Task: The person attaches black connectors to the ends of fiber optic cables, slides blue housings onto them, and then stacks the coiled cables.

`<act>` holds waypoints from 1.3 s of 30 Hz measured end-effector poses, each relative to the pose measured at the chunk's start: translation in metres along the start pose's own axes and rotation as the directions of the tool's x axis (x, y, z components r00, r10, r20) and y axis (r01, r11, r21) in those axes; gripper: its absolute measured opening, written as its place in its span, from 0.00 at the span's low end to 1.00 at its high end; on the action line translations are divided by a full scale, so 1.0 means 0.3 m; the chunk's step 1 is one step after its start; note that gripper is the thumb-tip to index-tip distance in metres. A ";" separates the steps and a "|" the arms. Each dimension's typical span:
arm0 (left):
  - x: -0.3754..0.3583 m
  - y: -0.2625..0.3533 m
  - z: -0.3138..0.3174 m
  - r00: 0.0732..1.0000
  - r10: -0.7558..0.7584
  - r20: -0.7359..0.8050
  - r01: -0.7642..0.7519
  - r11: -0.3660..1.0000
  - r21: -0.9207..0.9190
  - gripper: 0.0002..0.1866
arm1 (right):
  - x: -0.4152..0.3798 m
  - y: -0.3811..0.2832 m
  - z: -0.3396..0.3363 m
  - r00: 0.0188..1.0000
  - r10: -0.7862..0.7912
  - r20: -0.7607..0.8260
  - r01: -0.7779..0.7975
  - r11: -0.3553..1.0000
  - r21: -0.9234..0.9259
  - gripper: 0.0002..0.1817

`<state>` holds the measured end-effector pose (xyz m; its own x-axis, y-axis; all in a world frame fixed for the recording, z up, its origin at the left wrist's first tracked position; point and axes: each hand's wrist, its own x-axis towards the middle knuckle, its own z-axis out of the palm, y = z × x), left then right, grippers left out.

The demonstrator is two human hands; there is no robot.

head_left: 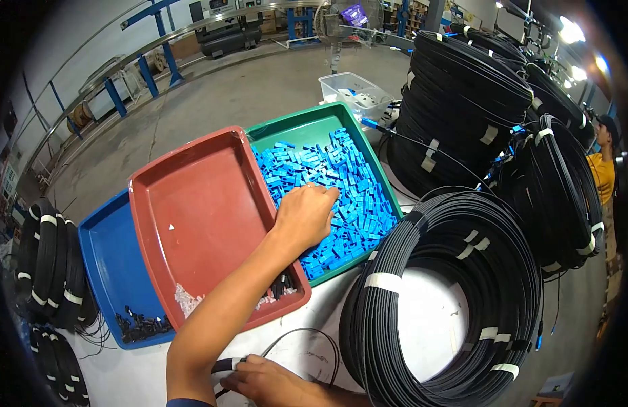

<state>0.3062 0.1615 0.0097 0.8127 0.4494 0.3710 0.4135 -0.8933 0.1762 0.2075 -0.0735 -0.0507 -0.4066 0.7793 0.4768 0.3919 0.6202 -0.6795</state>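
My right hand (306,216) reaches over the green tray (297,123), its fingers bent down at a heap of small blue connectors (358,197); the fingertips are hidden. Below it, near the front edge of the white table, my left hand (263,380) is closed around a black cable (226,365) with a white band. A loop of thin cable runs up beside that hand. My right forearm crosses the red tray (198,183), which holds small clear pieces (186,300) and a few black parts (282,285) at its near end.
A blue tray (110,251) with black parts (141,325) lies partly under the red one. A large black cable coil (381,319) stands at the right, with stacked coils (456,102) behind. More coils are at left. A clear bin (354,91) sits behind; a person (602,166) is far right.
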 end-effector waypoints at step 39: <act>-1.263 0.101 -0.392 0.794 -0.608 -0.020 0.196 0.286 -0.938 0.16 | 0.046 -0.062 -0.079 0.975 -0.067 0.213 0.123 0.957 -0.261 0.34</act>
<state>-0.0374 -0.0372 -0.0185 0.3856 0.8996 0.2052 -0.1082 -0.1768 0.9783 0.2141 -0.0722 -0.0182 -0.5984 0.6991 0.3913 0.5408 0.7129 -0.4465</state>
